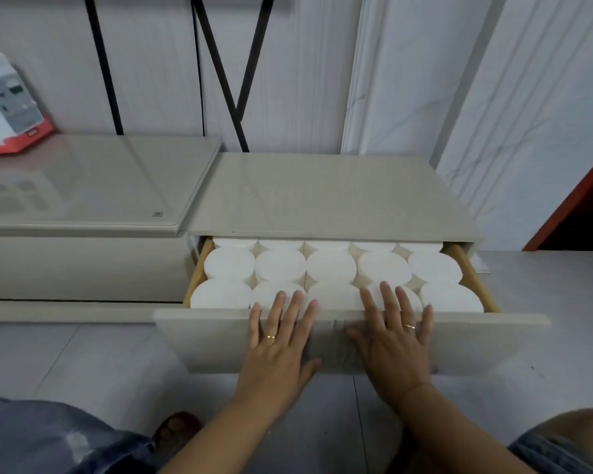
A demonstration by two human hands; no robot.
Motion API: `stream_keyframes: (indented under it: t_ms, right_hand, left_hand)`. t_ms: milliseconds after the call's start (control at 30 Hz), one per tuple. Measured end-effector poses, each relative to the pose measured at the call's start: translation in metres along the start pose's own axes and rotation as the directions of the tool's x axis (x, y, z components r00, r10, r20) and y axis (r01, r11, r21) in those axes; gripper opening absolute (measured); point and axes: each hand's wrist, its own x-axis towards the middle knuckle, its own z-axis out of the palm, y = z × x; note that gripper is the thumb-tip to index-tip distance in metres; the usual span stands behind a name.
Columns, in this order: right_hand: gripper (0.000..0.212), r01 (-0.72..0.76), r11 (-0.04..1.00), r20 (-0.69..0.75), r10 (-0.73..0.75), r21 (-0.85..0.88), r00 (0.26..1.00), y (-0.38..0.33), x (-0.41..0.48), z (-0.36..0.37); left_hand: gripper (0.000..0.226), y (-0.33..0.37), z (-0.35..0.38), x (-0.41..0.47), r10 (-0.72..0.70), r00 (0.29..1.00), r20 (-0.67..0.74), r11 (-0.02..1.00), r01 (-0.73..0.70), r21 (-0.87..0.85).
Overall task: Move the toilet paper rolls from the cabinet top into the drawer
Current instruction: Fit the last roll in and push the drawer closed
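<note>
Cabinet top (322,193) at centre frame. Beneath it the drawer (493,340) stands pulled out, packed with upright toilet paper rolls (331,266) in rows. Left hand (278,343) and right hand (394,340), lower centre, lie flat on the drawer front, fingers straight, grasping nothing, fingertips over the rim.

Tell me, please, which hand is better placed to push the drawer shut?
The right hand, marginally: both hands lie flat on the drawer front, but it sits nearer the panel's middle than the left hand, so it should push straighter.
</note>
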Motion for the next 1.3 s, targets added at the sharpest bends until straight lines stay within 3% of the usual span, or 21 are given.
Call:
stream_keyframes:
  t_ms: [167, 467, 567, 667, 833, 1067, 1233, 1300]
  right_hand:
    - [0.071, -0.009, 1.000, -0.050, 0.009, 0.010, 0.999, 0.004, 0.051, 0.012]
    - [0.084, 0.087, 0.994, -0.121, -0.095, -0.069, 0.988, 0.018, 0.128, 0.021]
    - [0.075, 0.082, 0.992, -0.115, -0.093, -0.101, 0.989, 0.025, 0.150, 0.022]
    - [0.067, 0.076, 0.995, -0.127, -0.085, -0.068, 0.988, 0.032, 0.162, 0.020]
    - [0.064, 0.087, 0.995, -0.150, -0.093, -0.044, 0.984, 0.039, 0.169, 0.020]
    - [0.064, 0.082, 0.994, -0.137, -0.091, -0.069, 0.986, 0.041, 0.174, 0.016]
    - [0.085, 0.096, 0.995, -0.273, -0.081, 0.039, 0.959, 0.031, 0.166, 0.006]
    - [0.079, 0.126, 0.986, -0.336, -0.082, 0.112, 0.938, 0.028, 0.164, 0.006]
  left_hand:
    - [0.092, -0.018, 0.011, 0.046, -0.014, 0.999, 0.030, 1.000, 0.014, 0.000]
    - [0.086, -0.053, 0.015, 0.122, -0.034, 0.999, 0.017, 0.998, 0.033, 0.047]
    - [0.082, -0.079, 0.010, 0.144, -0.130, 0.991, 0.007, 0.991, 0.130, 0.031]
    - [0.072, -0.099, 0.011, 0.155, -0.113, 0.994, -0.001, 0.993, 0.113, 0.027]
    - [0.065, -0.107, 0.020, 0.157, -0.079, 0.989, -0.128, 0.997, 0.076, -0.027]
    - [0.062, -0.109, 0.018, 0.159, -0.070, 0.977, -0.203, 0.991, 0.045, -0.126]
    - [0.072, -0.106, 0.017, 0.161, -0.038, 0.962, -0.272, 0.994, 0.009, -0.107]
    - [0.079, -0.110, 0.022, 0.162, -0.025, 0.953, -0.302, 0.992, -0.014, -0.124]
